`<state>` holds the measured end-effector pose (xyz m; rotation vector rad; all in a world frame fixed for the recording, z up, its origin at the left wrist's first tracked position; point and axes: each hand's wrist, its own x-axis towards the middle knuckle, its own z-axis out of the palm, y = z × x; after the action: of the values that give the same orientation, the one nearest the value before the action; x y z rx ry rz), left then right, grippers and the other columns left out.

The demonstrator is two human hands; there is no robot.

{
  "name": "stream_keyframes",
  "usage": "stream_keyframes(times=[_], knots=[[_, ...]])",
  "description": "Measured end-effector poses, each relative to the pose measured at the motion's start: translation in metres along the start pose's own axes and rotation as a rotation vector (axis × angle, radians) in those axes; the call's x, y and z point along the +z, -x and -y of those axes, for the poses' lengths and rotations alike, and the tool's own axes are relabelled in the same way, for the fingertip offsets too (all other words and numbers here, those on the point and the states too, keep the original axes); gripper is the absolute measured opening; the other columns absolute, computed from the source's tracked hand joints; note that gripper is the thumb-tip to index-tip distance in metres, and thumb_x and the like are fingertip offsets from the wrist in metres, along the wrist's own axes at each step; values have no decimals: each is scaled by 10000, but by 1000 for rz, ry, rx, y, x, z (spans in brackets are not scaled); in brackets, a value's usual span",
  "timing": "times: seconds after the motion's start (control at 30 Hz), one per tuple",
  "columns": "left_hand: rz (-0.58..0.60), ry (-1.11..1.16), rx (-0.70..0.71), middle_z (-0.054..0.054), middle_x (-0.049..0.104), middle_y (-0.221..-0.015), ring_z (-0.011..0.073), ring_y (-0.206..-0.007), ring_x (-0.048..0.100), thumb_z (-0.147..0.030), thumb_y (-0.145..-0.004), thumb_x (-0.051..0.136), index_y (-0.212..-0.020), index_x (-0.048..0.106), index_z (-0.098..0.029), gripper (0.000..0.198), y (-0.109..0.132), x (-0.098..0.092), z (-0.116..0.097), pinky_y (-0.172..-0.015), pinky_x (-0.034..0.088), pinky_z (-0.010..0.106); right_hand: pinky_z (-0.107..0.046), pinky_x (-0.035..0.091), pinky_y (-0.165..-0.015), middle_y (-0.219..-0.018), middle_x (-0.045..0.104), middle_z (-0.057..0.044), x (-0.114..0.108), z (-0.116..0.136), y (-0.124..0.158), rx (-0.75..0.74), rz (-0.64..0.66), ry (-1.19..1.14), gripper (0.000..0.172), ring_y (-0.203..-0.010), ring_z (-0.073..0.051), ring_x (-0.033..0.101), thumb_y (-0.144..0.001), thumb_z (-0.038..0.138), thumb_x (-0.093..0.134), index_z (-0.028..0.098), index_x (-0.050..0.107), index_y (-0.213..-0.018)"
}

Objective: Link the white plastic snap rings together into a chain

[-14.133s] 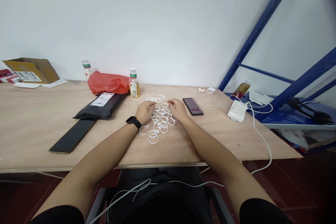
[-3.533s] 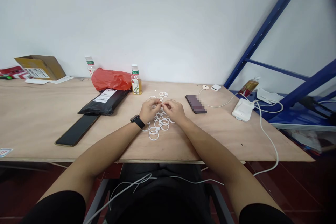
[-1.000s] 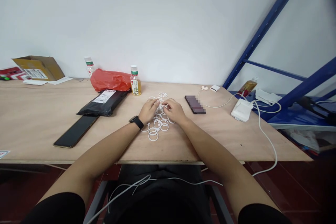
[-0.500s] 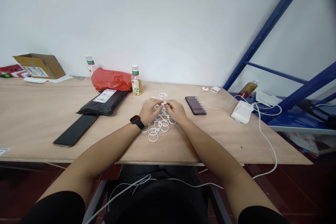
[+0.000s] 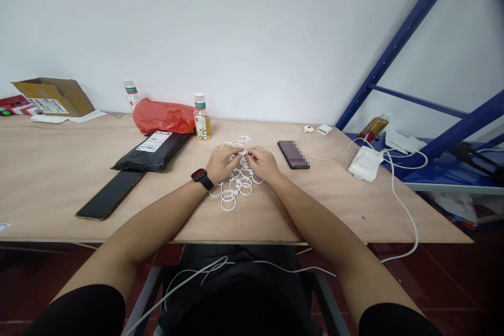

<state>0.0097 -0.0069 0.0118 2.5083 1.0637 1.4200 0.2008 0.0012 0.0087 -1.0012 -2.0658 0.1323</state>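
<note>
Several white plastic rings (image 5: pixel 234 187) lie in a loose pile on the wooden table (image 5: pixel 47 178), with a few more rings (image 5: pixel 243 139) just beyond. My left hand (image 5: pixel 221 161), a black watch on its wrist, and my right hand (image 5: pixel 263 163) meet over the pile. Both pinch a white ring (image 5: pixel 243 153) between their fingertips, a little above the others.
A black parcel (image 5: pixel 151 150), a red bag (image 5: pixel 162 116), two drink bottles (image 5: pixel 200 116) and a dark tablet (image 5: pixel 107 195) lie to the left. A phone (image 5: pixel 293 154), a white charger (image 5: pixel 364 163) with cable and a blue rack (image 5: pixel 413 100) are on the right. A cardboard box (image 5: pixel 51 95) stands far left.
My hands stay together over the ring pile, fingers still working one ring. The view has shifted slightly; nothing else has moved.
</note>
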Motion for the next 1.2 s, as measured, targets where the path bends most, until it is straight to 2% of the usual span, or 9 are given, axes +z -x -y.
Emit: stream_keyframes(times=[0.13,0.27,0.53,0.83,1.2], knots=[[11,31,-15,55,723,-904,192,-855,627,-353,-949,534,-1013,725,-233,235,0,-1,-2,-829,453,359,-271,436,-728,-878,694,-32,-1,2,-1,-13,16,17,211,-819,-171,614,-909,183,515,227,709,-980],[1,36,-16,55,717,-881,192,-841,626,-366,-940,551,-1042,717,-226,240,0,0,-3,-818,462,355,-267,434,-712,-855,684,-33,-1,3,-1,-32,32,30,219,-810,-170,611,-905,172,508,227,713,-960],[30,74,-16,49,734,-915,187,-858,648,-342,-925,579,-999,722,-227,198,0,1,-1,-836,480,355,-281,466,-779,-917,704,-45,0,2,-1,-58,78,75,238,-888,-185,627,-886,161,517,234,724,-978],[36,90,-44,47,721,-852,186,-820,646,-321,-903,595,-882,699,-205,157,0,1,-3,-819,485,353,-286,482,-777,-945,719,-37,-1,2,-1,-35,67,26,263,-856,-176,636,-853,153,561,241,734,-1032],[11,107,-66,36,711,-829,183,-807,641,-271,-876,618,-854,683,-198,100,0,3,-1,-807,484,347,-297,491,-773,-935,726,-47,2,2,-1,-11,55,10,238,-836,-179,647,-849,155,547,218,725,-993]])
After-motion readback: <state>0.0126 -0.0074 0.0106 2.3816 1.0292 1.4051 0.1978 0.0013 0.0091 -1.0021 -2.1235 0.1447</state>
